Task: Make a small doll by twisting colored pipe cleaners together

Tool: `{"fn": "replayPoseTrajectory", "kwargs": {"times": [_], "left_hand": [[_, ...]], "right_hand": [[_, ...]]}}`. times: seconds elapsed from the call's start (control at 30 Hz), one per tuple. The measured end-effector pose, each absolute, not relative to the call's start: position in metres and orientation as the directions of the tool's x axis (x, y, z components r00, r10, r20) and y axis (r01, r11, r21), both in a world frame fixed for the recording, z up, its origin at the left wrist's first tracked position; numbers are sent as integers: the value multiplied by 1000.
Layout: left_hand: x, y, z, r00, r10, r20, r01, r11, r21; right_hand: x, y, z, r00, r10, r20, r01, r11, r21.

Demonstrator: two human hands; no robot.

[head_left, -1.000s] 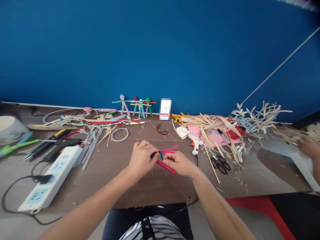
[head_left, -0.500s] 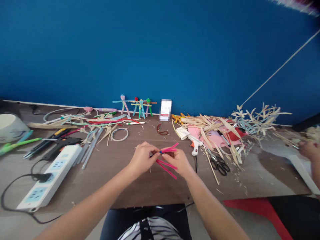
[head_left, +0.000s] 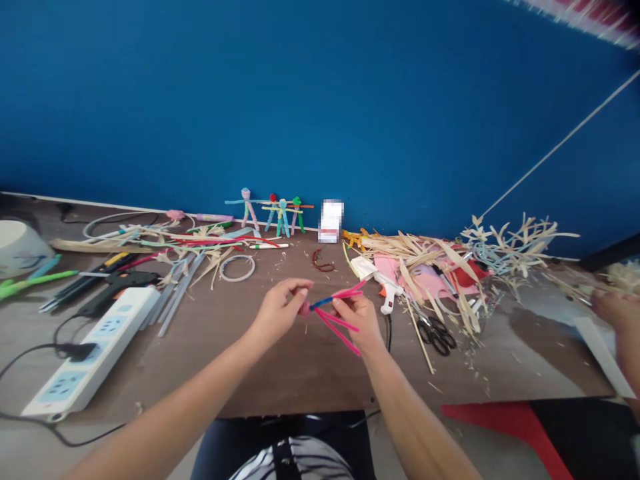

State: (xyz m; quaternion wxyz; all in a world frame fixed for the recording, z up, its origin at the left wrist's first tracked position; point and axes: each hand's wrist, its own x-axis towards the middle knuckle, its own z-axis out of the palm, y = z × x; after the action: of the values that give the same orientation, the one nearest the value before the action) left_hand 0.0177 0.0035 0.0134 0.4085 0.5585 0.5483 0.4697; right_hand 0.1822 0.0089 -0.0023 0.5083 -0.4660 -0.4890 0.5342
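Observation:
Above the brown table [head_left: 280, 373], both my hands hold a small pipe-cleaner figure [head_left: 336, 319] made of pink stems with a blue wrap. My left hand [head_left: 280, 308] pinches its pink left end between thumb and fingers. My right hand [head_left: 356, 319] is closed around the middle, where the pink stems fan out up-right and down-right. Several finished pipe-cleaner figures [head_left: 273, 212] stand at the back against the blue wall.
A white power strip [head_left: 87, 357] with a black plug lies at the left, beside a black glue gun [head_left: 110, 288] and pens. A white glue gun [head_left: 379, 280], black scissors [head_left: 434, 333] and a heap of straw strips [head_left: 450, 267] lie at the right. Another person's hand [head_left: 616, 308] is at the far right.
My hands have lifted the figure slightly and drawn apart; the blue wrap now stretches sideways between them. The view has shifted a little.

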Motion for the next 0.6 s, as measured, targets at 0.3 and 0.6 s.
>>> {"fn": "replayPoseTrajectory", "kwargs": {"times": [0.3,0.6], "left_hand": [[18,-6,0,408,775,-483,-389,626,676],[41,-13,6,332,767,-548,-529,633,565]], "right_hand": [[192,8,-8,-79,940,331,-45,328,-944],[192,4,-8,-118,923,367,-12,368,-930]]}}
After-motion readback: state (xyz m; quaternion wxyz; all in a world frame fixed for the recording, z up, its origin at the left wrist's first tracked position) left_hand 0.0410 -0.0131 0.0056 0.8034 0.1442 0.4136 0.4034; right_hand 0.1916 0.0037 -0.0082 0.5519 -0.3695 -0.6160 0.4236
